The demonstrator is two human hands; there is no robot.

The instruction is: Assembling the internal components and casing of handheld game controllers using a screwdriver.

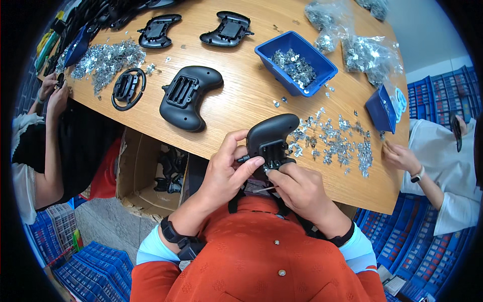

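Head view: at the frame's centre, a black controller shell (267,132) is gripped between thumb and fingers of the left hand (234,163), over the near edge of the table (241,95). The right hand (302,191) is closed by the shell's lower end, a thin metal rod (262,190) held in its curled fingers. Small metal pieces (334,141) are scattered right of centre, below a blue bin (322,83).

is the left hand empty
No, the left hand grips a black controller-shaped shell near the edge of the wooden table.
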